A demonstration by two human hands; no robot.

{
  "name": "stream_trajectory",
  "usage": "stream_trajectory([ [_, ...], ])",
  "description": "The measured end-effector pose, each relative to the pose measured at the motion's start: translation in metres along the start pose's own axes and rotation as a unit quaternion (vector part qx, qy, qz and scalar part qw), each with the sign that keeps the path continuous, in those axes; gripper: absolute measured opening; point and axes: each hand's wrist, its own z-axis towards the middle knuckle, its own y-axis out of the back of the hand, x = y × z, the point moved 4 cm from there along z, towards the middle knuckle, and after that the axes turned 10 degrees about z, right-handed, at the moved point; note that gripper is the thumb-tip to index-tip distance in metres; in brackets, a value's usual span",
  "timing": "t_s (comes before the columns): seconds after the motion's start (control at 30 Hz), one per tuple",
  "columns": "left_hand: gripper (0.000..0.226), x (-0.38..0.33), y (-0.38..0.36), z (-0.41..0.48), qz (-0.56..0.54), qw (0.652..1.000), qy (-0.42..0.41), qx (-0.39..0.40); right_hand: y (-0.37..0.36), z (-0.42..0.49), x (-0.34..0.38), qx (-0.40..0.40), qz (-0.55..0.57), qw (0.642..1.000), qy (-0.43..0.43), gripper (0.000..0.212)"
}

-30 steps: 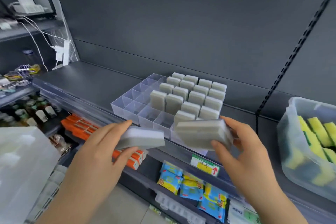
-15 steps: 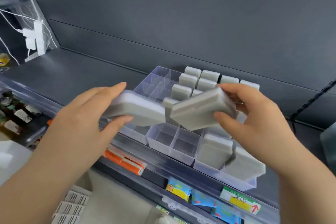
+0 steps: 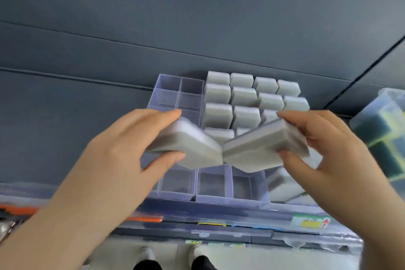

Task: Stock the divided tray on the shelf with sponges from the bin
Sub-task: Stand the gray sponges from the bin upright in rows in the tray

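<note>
- Left hand (image 3: 131, 144): clamped on a grey sponge (image 3: 188, 148), thumb under the near edge, fingers over the far one; the block is held flat, just above the tray's left columns
- Right hand (image 3: 324, 140): pinching a second grey sponge (image 3: 263, 149) the same way, tilted with its inner end low; the two blocks' inner corners meet or nearly meet over the middle of the tray
- Divided tray (image 3: 228, 200): clear plastic, sitting on the dark shelf (image 3: 65, 138) against the back panel; its right-hand columns are filled with stocked sponges (image 3: 243, 96) standing on end, one per cell
- Assessment of placement: on-end packing appears to be what lets each block fit a narrow cell, so both held blocks will likely need turning upright before going in
- Open cells (image 3: 213, 182): the front row under the hands and the back-left cells show bare; several cells are hidden by the hands
- Front right corner: one leaning sponge (image 3: 282, 186) lies tilted, not seated square; it is blurred, and which cell it belongs to cannot be told
- Clear container (image 3: 381, 116): at the right edge, holding yellow-edged blocks; whether it is the supply bin cannot be confirmed
- Judgement: stocking is well past halfway; carrying one block per hand suggests two cells are to be filled in one pass
</note>
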Motion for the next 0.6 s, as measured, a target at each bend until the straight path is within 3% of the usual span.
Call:
stream_trajectory([
  [0.27,0.047,-0.006,-0.02,0.018,-0.038,0.992,-0.113,0.042,-0.002,-0.026,0.006,-0.064,-0.008,0.998,-0.028,0.059],
  [0.6,0.046,-0.026,-0.035,0.019,0.003,0.989,-0.13,0.069,0.006,-0.027,-0.019,-0.097,-0.006,0.995,-0.002,0.054],
])
